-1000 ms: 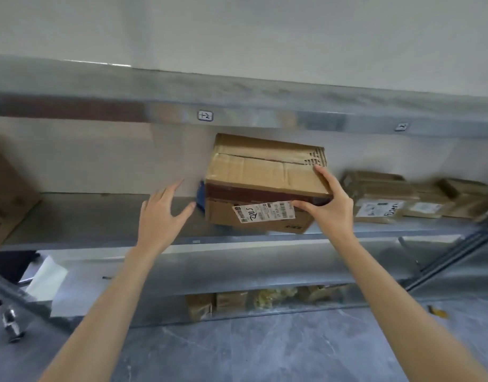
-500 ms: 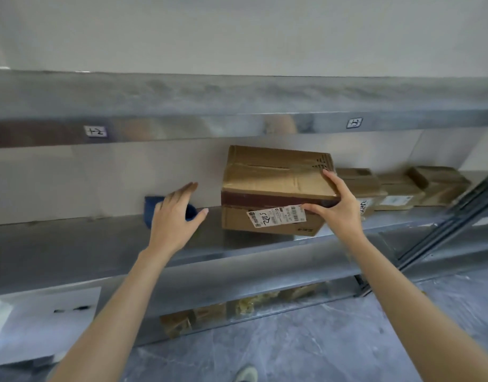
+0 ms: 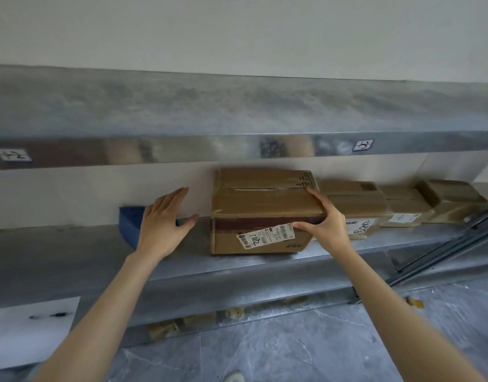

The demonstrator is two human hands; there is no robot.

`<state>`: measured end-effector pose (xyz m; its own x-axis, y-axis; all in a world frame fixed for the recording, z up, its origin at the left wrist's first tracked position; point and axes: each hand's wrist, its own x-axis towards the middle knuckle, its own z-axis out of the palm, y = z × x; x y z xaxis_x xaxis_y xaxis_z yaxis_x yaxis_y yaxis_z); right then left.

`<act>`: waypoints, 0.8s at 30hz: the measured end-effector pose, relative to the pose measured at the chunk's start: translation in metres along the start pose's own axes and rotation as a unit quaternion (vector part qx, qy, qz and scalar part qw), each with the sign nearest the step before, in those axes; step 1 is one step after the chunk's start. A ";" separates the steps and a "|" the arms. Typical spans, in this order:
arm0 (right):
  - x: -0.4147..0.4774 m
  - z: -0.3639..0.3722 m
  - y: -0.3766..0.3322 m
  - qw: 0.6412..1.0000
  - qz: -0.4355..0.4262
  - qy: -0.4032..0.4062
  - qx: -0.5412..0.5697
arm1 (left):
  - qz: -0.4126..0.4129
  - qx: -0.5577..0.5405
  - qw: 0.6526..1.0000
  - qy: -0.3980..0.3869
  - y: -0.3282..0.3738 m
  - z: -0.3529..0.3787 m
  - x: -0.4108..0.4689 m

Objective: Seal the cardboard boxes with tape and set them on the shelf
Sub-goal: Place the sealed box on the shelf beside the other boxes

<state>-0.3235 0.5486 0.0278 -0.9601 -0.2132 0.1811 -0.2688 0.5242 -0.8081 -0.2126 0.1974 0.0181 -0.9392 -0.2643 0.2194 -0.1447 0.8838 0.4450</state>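
Observation:
A taped cardboard box (image 3: pixel 254 205) with a white label on its front rests flat on the metal shelf (image 3: pixel 72 252), close to the wall. My right hand (image 3: pixel 324 226) grips the box's front right top corner, thumb on the front face and fingers on the top. My left hand (image 3: pixel 163 226) hovers open to the left of the box, a short gap away, fingers spread and touching nothing.
Three smaller taped boxes (image 3: pixel 356 208) stand in a row right of the big box. A blue object (image 3: pixel 129 224) sits on the shelf behind my left hand. An upper shelf beam (image 3: pixel 237 144) runs overhead. A white sheet (image 3: pixel 30 329) lies lower left. Small items sit on the bottom shelf.
The box has gone from tilted and lifted to lying flat on the shelf, moved rightward toward the smaller boxes. My right hand kept its grip; my left hand stayed open beside it.

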 end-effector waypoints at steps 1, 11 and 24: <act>0.001 -0.002 0.002 1.000 0.001 -0.001 0.000 | -0.003 -0.001 1.000 -0.004 0.002 0.002 0.000; 0.012 -0.013 0.019 0.996 -0.042 -0.037 -0.063 | -0.020 -0.008 1.000 -0.002 0.023 0.005 -0.010; 0.016 -0.013 0.028 0.993 -0.068 -0.007 -0.099 | -0.019 0.018 1.000 0.013 0.045 0.000 -0.031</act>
<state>-0.3475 0.5708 0.0152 -0.9132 -0.3031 0.2725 -0.4070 0.6416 -0.6502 -0.1896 0.2453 0.0313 -0.9244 -0.3074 0.2258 -0.1917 0.8863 0.4216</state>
